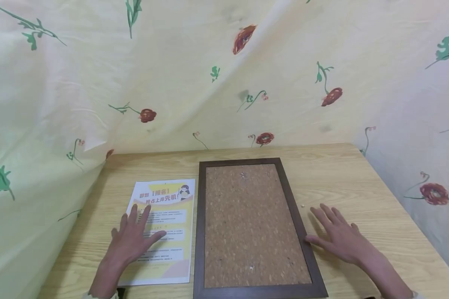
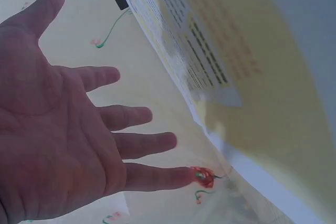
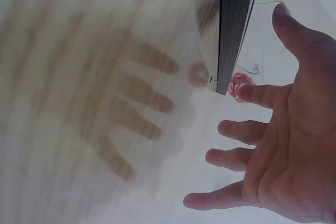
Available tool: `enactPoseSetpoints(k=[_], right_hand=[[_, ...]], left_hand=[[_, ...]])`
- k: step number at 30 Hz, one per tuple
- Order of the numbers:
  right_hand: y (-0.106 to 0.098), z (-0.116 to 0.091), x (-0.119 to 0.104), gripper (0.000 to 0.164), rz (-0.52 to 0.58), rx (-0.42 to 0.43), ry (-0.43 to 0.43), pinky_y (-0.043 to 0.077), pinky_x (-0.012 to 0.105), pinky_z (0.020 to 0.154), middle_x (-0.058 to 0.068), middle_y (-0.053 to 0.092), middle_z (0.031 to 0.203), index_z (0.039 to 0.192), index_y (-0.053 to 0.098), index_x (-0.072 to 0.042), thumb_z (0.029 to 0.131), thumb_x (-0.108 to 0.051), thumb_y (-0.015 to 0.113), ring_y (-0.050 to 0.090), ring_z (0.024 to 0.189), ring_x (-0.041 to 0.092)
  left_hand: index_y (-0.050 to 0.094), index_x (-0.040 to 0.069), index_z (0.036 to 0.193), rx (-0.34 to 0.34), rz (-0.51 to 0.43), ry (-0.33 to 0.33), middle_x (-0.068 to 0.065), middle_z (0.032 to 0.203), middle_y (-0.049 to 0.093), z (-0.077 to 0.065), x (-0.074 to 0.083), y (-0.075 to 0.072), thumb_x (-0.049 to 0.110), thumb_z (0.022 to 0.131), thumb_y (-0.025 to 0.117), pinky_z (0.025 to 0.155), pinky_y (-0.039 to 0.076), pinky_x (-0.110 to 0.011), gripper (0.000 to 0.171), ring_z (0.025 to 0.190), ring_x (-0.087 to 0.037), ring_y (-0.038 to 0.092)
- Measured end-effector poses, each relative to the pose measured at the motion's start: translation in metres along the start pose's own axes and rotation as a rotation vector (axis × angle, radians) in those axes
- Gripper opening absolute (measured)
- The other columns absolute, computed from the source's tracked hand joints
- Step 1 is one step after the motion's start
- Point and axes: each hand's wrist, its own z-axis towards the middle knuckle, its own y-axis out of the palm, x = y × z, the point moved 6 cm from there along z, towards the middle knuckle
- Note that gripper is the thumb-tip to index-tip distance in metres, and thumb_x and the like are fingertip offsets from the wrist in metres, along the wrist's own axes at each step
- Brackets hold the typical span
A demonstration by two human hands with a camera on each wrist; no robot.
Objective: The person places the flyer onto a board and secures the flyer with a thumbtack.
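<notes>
A printed sheet (image 1: 179, 249) in yellow and white lies flat at the left of the table. My left hand (image 1: 129, 241) hovers over it, fingers spread and holding nothing; the left wrist view shows the bare palm (image 2: 63, 129) beside the printed page (image 2: 220, 51). To the right of the sheet lies a cork board (image 1: 254, 224) in a dark brown frame (image 1: 200, 232). My right hand (image 1: 340, 238) is spread and empty by the frame's right side, its thumb tip overlapping the frame edge in the head view. Beyond its fingertips sits a small thumbtack (image 3: 212, 80).
The light wood table (image 1: 378, 207) is shiny enough to mirror the right hand in the right wrist view. A pale flowered cloth (image 1: 194, 83) hangs behind the table and along both sides. Shiny specks (image 1: 243, 175) mark the cork near its top and bottom.
</notes>
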Motion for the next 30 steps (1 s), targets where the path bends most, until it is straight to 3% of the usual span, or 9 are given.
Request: enactPoseSetpoints(k=[6, 12, 21, 26, 30], right_hand=[[0.004, -0.009, -0.004, 0.084, 0.031, -0.02, 0.003, 0.027, 0.087, 0.08, 0.032, 0.028, 0.152, 0.152, 0.035, -0.006, 0.091, -0.057, 0.062, 0.027, 0.132, 0.061], [0.011, -0.02, -0.009, 0.082, 0.061, -0.02, -0.022, 0.035, 0.083, 0.076, 0.033, 0.03, 0.151, 0.151, 0.037, -0.004, 0.091, -0.053, 0.064, 0.029, 0.13, 0.063], [0.015, -0.036, -0.023, 0.082, 0.088, 0.005, -0.054, 0.041, 0.073, 0.085, 0.032, 0.035, 0.149, 0.148, 0.042, -0.002, 0.088, -0.051, 0.069, 0.034, 0.13, 0.058], [0.021, -0.044, -0.03, 0.088, 0.094, -0.048, -0.013, 0.042, 0.069, 0.09, 0.03, 0.035, 0.15, 0.149, 0.041, -0.003, 0.087, -0.059, 0.066, 0.034, 0.132, 0.054], [0.028, -0.05, -0.033, 0.091, 0.075, -0.099, 0.022, 0.043, 0.072, 0.083, 0.028, 0.039, 0.148, 0.149, 0.041, -0.005, 0.085, -0.065, 0.064, 0.037, 0.132, 0.052]], left_hand=[[0.018, 0.004, 0.157, -0.081, -0.051, -0.078, -0.039, 0.154, 0.003, -0.003, -0.009, 0.002, 0.075, 0.086, 0.05, 0.087, 0.021, -0.087, 0.105, 0.133, -0.068, 0.009], [0.016, 0.0, 0.156, -0.12, -0.067, -0.133, -0.042, 0.152, 0.001, -0.008, -0.018, 0.003, 0.075, 0.086, 0.051, 0.082, 0.025, -0.087, 0.108, 0.13, -0.071, 0.01], [0.011, -0.005, 0.154, -0.16, -0.098, -0.196, -0.044, 0.15, -0.002, -0.013, -0.027, 0.005, 0.077, 0.082, 0.054, 0.079, 0.026, -0.088, 0.117, 0.128, -0.072, 0.008], [0.009, -0.008, 0.152, -0.189, -0.126, -0.221, -0.045, 0.149, -0.003, -0.014, -0.031, 0.009, 0.077, 0.08, 0.058, 0.077, 0.025, -0.089, 0.121, 0.126, -0.074, 0.007], [0.005, -0.014, 0.149, -0.204, -0.147, -0.238, -0.048, 0.145, -0.001, -0.014, -0.034, 0.01, 0.075, 0.079, 0.062, 0.08, 0.027, -0.087, 0.127, 0.121, -0.076, 0.009]])
